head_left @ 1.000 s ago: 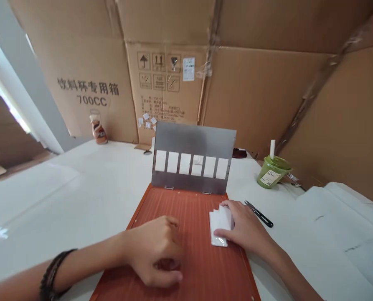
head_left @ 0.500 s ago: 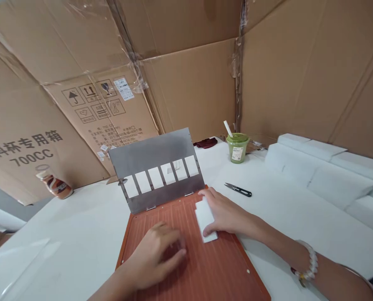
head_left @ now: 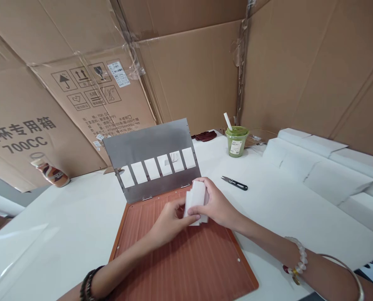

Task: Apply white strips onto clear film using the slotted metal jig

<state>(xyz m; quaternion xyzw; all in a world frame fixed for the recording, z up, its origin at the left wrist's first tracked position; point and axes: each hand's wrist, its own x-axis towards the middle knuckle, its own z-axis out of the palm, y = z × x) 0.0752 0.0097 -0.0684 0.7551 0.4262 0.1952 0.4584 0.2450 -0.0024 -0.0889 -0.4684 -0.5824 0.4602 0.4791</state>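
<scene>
A small stack of white cards (head_left: 196, 196) is between my two hands, lifted over a reddish-brown board (head_left: 173, 259). My right hand (head_left: 216, 205) grips the stack from the right, thumb across its face. From the left, my left hand (head_left: 173, 219) closes on the stack's lower left edge, its thumb near the right thumb. The cards are not squared; some stick out at the side. Hinged to the board's far edge, a grey plate (head_left: 148, 140) stands tilted up, with a row of rectangular openings showing white.
Black thread snips (head_left: 234, 183) lie right of the board. Behind them stands a green drink cup (head_left: 236, 144) with a straw. White folded stacks (head_left: 327, 167) line the right side. A brown bottle (head_left: 51, 172) leans at left. Cardboard boxes (head_left: 186, 79) wall the back.
My left hand has come right and up and now holds the cards too. My right hand has raised the stack off the board and tilted it. The view has shifted slightly.
</scene>
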